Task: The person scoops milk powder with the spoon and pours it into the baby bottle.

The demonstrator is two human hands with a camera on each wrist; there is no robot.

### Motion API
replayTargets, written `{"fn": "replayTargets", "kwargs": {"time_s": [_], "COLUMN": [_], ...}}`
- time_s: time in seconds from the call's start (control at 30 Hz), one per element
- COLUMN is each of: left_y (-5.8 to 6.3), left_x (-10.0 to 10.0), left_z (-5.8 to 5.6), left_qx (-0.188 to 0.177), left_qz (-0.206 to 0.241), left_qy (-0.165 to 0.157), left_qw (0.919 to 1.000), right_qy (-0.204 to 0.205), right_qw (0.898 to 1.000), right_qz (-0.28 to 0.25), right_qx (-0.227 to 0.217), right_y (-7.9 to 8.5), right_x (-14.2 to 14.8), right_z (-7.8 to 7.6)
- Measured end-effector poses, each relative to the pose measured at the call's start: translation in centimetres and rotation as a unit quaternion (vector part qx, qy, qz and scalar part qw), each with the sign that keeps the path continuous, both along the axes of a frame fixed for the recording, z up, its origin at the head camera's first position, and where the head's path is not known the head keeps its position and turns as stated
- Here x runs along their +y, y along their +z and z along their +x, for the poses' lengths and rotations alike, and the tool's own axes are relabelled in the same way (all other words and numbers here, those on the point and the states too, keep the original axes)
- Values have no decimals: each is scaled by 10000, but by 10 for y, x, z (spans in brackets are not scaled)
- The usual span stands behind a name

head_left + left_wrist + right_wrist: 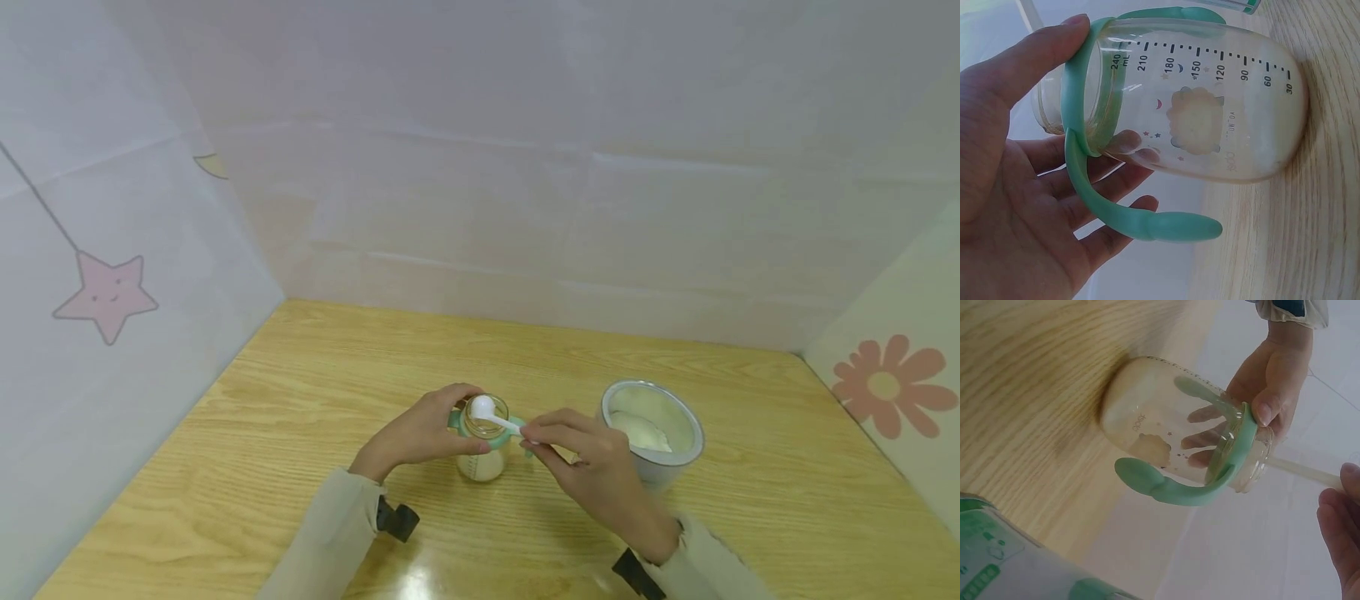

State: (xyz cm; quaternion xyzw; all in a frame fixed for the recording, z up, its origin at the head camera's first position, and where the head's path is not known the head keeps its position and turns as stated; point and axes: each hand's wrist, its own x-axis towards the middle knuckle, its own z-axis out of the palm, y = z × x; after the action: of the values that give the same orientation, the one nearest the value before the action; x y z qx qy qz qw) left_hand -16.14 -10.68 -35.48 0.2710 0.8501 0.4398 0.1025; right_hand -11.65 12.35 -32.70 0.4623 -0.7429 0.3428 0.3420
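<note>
A clear baby bottle (481, 467) with a green two-handled collar (1079, 94) stands uncapped on the table. Around its neck my left hand (429, 429) holds it, thumb on one side and fingers on the other. My right hand (596, 467) pinches the thin handle of a white measuring scoop (482, 407). The scoop's round end is at the bottle's mouth; whether powder is in it I cannot tell. Pale contents show low in the bottle, and black millilitre marks run along its side in the left wrist view.
To the right, behind my right hand, stands an open can (663, 479) with pale powder (641, 432) inside. Its green-printed side (997, 556) shows in the right wrist view. Pale printed sheets (525, 208) rise around the wooden table (337, 358).
</note>
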Motion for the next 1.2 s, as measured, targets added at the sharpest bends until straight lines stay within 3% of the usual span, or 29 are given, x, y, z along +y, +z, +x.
{"fn": "replayTargets", "kwargs": {"time_s": [0.33,0.53,0.77,1.2], "left_y": [1,2,3,10], "left_x": [-1,-1,-2,2], "left_z": [0,1,0,2], "left_qx": [14,-10,2,146], "left_qz": [-69,-78,-73,-107], "left_qy": [31,53,19,39], "left_qw": [10000,10000,10000,9998], "right_qy": [23,-57,-53,-455], "right_qw": [9997,9999,9998,9975], "right_qz": [151,110,-146,-370], "right_qx": [182,-32,125,404], "right_y": [-7,-6,0,20], "right_x": [2,2,1,8], "right_z": [8,11,8,1]}}
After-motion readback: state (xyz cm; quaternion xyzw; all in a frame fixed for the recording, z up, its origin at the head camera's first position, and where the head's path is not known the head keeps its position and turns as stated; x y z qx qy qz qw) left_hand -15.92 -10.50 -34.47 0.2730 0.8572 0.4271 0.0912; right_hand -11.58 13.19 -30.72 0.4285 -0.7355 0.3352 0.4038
